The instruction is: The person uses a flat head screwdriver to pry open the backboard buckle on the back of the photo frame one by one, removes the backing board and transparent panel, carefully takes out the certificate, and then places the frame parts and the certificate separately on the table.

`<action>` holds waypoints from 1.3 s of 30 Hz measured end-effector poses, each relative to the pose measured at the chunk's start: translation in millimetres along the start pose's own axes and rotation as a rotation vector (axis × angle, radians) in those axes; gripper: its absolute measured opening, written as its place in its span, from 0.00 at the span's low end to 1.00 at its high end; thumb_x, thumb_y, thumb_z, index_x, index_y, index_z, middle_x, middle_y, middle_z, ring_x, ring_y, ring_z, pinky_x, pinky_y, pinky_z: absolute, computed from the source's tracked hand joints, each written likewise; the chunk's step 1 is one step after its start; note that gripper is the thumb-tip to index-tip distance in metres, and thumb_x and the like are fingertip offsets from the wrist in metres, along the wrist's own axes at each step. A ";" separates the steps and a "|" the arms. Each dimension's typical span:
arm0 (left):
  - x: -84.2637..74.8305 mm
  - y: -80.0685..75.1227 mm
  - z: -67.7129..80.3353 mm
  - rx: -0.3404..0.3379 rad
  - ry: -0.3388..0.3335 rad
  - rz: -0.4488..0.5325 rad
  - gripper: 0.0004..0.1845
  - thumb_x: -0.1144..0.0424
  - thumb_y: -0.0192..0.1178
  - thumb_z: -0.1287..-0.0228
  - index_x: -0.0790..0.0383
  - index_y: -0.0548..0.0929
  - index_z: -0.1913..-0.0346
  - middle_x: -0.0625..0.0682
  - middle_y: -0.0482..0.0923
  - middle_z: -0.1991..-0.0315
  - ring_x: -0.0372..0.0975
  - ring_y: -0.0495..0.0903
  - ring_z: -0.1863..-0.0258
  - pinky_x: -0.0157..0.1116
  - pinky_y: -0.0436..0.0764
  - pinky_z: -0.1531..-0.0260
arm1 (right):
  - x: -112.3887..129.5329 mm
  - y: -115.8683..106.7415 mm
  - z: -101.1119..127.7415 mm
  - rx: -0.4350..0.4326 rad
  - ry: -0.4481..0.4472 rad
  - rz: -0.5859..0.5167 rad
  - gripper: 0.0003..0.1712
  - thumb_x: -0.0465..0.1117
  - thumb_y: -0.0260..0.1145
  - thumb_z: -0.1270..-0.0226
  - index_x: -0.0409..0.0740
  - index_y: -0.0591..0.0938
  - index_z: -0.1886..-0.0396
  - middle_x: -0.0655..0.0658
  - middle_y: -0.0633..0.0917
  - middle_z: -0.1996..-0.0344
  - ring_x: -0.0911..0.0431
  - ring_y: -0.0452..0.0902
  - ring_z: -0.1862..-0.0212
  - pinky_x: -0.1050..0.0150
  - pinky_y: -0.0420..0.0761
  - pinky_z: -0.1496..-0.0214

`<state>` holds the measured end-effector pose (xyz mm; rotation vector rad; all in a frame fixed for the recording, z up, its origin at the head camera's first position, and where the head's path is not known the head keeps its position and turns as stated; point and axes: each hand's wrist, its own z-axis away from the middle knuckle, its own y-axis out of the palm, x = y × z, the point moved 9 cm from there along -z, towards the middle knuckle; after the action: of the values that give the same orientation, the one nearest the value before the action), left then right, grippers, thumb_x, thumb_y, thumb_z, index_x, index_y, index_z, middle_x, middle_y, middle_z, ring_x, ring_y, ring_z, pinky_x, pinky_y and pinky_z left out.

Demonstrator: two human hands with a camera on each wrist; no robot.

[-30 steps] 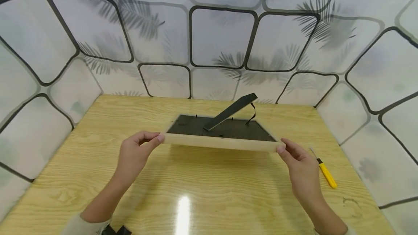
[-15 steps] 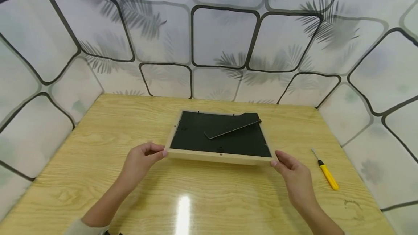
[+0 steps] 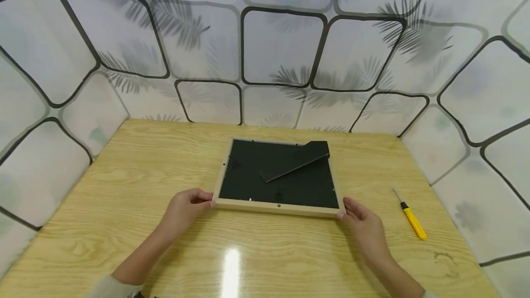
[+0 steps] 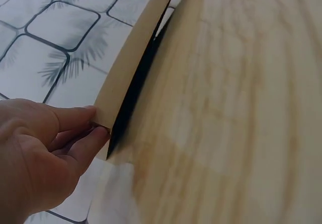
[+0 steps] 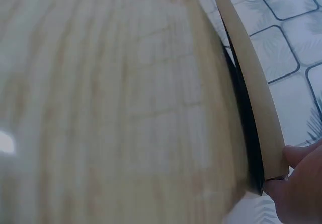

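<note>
Compared with the earlier views, the picture frame (image 3: 278, 177) has come down from its raised, tilted position and now lies lower and flatter over the wooden table (image 3: 124, 187), back side up, and its black easel stand (image 3: 296, 161), previously swung upward, is folded down against the black backing. The left hand (image 3: 185, 209) pinches the near left corner of the frame, thumb above and fingers (image 4: 83, 146) curled beneath the pale wooden edge, as the left wrist view confirms. The right hand (image 3: 361, 228) grips the near right corner in the same way, with its fingertips (image 5: 297, 156) closed on the edge in the right wrist view. Both wrist views show a narrow dark gap between the near edge of the frame and the tabletop, so this edge is held slightly clear of the surface; whether the far edge rests on the table cannot be told. A yellow-handled screwdriver (image 3: 411, 218) lies on the table to the right of the right hand, apart from the frame. Patterned wall panels (image 3: 281, 45) enclose the table on three sides.
</note>
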<state>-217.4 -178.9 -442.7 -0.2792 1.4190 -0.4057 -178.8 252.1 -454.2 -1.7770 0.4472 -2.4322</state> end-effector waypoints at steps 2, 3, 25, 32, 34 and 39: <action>2.6 1.2 -1.0 -0.002 0.001 -0.009 0.08 0.63 0.69 0.36 0.64 0.87 0.58 0.55 0.86 0.52 0.39 0.80 0.58 0.29 0.80 0.64 | -3.3 1.9 -0.6 0.002 0.002 0.021 0.35 0.39 0.64 0.25 0.38 0.64 0.23 0.38 0.66 0.24 0.48 0.65 0.25 0.82 0.76 0.45; 3.8 1.8 -1.7 -0.002 0.000 -0.013 0.08 0.63 0.69 0.35 0.64 0.87 0.58 0.55 0.86 0.53 0.39 0.80 0.59 0.29 0.80 0.64 | -4.5 2.7 -0.5 0.001 0.001 0.036 0.35 0.38 0.64 0.25 0.38 0.65 0.23 0.38 0.66 0.24 0.48 0.65 0.25 0.81 0.76 0.45; 1.7 7.4 -6.3 0.075 0.025 0.004 0.26 0.60 0.66 0.31 0.67 0.75 0.34 0.61 0.79 0.40 0.50 0.81 0.43 0.39 0.84 0.49 | 8.3 1.7 -7.1 -0.015 -0.112 0.188 0.33 0.46 0.62 0.23 0.36 0.67 0.25 0.36 0.74 0.30 0.45 0.73 0.31 0.76 0.79 0.43; -4.3 9.5 -15.5 0.077 0.043 -0.051 0.27 0.59 0.61 0.27 0.65 0.73 0.29 0.61 0.77 0.36 0.50 0.80 0.41 0.41 0.84 0.49 | 24.5 -6.8 -39.3 -0.042 -0.181 0.254 0.30 0.46 0.60 0.22 0.35 0.71 0.28 0.36 0.78 0.33 0.45 0.75 0.33 0.85 0.73 0.51; -6.2 10.0 -20.3 0.068 0.055 -0.061 0.27 0.60 0.61 0.27 0.65 0.73 0.29 0.61 0.77 0.36 0.50 0.80 0.42 0.40 0.84 0.50 | 25.9 -7.2 -49.3 -0.042 -0.182 0.271 0.29 0.46 0.60 0.22 0.35 0.72 0.29 0.36 0.77 0.33 0.44 0.74 0.33 0.85 0.73 0.51; -6.7 9.9 -28.2 0.045 0.070 -0.085 0.25 0.63 0.60 0.27 0.67 0.73 0.30 0.63 0.77 0.36 0.51 0.80 0.42 0.41 0.85 0.51 | 27.5 -4.0 -67.0 -0.038 -0.179 0.256 0.26 0.44 0.60 0.23 0.33 0.76 0.32 0.34 0.79 0.35 0.44 0.76 0.35 0.83 0.75 0.52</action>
<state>-244.9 -165.6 -444.7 -0.2917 1.4674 -0.5209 -250.4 261.0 -446.4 -1.8062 0.6597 -2.0870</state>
